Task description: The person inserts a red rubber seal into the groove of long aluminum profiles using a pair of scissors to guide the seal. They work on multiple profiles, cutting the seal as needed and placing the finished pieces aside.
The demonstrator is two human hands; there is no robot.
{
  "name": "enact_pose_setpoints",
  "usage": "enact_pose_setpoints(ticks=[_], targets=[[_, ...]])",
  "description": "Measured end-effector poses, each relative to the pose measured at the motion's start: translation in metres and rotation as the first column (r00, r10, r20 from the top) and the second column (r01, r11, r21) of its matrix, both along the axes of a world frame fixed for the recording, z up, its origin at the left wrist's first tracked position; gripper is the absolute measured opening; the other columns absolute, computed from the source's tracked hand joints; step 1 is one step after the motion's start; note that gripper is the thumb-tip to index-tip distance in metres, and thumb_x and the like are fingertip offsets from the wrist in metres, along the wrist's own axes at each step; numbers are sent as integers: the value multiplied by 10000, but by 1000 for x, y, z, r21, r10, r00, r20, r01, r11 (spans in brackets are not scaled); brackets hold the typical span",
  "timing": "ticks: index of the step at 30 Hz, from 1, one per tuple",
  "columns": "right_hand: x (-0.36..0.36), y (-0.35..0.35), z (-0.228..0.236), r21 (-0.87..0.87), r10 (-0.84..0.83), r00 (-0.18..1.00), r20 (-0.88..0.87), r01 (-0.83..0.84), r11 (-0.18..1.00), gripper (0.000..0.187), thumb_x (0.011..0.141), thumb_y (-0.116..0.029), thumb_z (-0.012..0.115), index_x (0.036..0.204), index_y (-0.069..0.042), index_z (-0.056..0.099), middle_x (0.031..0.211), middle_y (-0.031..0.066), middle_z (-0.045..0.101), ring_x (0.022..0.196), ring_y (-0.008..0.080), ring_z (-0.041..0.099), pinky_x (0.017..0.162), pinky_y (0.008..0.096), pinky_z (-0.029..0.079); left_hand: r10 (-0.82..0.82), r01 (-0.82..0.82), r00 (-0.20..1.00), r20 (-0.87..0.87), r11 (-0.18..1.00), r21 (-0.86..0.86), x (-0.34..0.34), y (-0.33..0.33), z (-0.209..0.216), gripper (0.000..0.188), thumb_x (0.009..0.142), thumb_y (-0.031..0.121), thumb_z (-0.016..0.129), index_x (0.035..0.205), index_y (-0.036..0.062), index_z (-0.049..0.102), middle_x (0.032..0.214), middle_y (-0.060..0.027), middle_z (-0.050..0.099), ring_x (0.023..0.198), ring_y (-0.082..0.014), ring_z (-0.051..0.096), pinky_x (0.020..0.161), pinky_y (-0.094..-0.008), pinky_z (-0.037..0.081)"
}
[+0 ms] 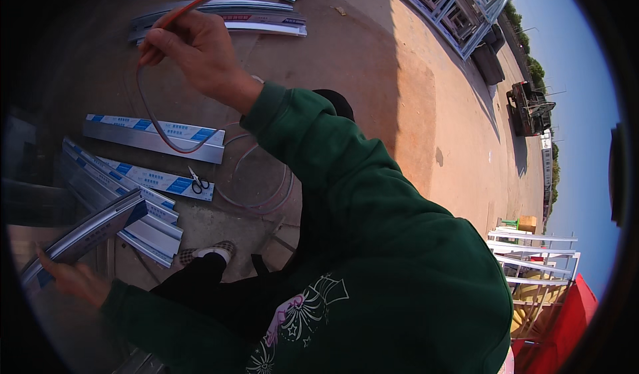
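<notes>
My right hand (200, 54), raised, had its grip pinched shut on a red tube (154, 117) looping down over the metal profiles (153, 137) on the floor. My left hand (73, 277) clasped another profile (83, 234). Scissors (198, 183) lay between; my green sleeve (373, 227) blocked much.

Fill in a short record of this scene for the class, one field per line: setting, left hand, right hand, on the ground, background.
setting: outdoors, concrete ground, sunlit
left hand: holds a metal profile strip
right hand: grips a thin red cord that hangs in a loop
on the ground: more metal profiles, small scissors, coiled clear tubing
background: white window frames
</notes>
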State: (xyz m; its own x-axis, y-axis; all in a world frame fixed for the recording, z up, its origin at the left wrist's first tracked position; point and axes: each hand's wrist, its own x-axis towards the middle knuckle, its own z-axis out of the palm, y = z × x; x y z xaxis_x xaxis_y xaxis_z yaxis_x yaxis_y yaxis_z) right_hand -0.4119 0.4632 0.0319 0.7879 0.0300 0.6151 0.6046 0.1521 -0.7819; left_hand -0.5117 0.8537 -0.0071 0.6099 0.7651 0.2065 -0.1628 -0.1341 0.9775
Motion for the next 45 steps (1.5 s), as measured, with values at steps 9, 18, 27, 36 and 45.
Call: enact_pose_setpoints(ticks=[9, 18, 27, 36, 45], targets=[[-35, 44, -42, -267, 256, 900, -354, -359, 894, 302, 1029, -230, 614, 980, 49, 721, 880, 108, 702, 785, 157, 640, 693, 300, 507, 155, -96, 956, 250, 968, -231, 16, -9, 16, 397, 885, 241, 785, 1092, -8, 557, 966, -106, 605, 837, -204, 649, 792, -373, 575], [-68, 47, -45, -241, 357, 751, -556, -556, 795, 274, 1071, -110, 451, 1252, 16, 615, 851, 24, 645, 637, 48, 454, 581, 240, 391, 201, -139, 952, 228, 955, -262, 11, 5, 20, 344, 896, 233, 767, 1010, -7, 549, 934, -87, 584, 813, -198, 626, 762, -361, 540], [-84, 58, -56, -573, 282, 797, -534, -587, 572, 199, 979, -96, 597, 1130, -31, 710, 639, 100, 653, 581, 275, 650, 558, 388, 475, 219, -163, 951, 217, 954, -250, 7, 14, 19, 358, 905, 240, 746, 1027, -28, 542, 937, -97, 568, 811, -219, 623, 704, -408, 567], [-88, 65, -51, -564, 276, 761, -587, -629, 534, 239, 972, -73, 593, 1171, 6, 701, 657, 118, 669, 587, 282, 663, 579, 385, 498, 234, -174, 947, 220, 949, -263, 5, 17, 18, 376, 893, 235, 761, 1038, -39, 547, 938, -103, 578, 787, -225, 625, 709, -408, 564], [-88, 66, -58, -608, 310, 796, -520, -600, 519, 250, 959, -60, 595, 1178, -6, 701, 664, 140, 665, 585, 307, 659, 572, 393, 505, 239, -173, 941, 239, 948, -267, 7, 23, 12, 371, 871, 226, 784, 1021, -32, 563, 920, -94, 596, 781, -211, 631, 709, -391, 552]])
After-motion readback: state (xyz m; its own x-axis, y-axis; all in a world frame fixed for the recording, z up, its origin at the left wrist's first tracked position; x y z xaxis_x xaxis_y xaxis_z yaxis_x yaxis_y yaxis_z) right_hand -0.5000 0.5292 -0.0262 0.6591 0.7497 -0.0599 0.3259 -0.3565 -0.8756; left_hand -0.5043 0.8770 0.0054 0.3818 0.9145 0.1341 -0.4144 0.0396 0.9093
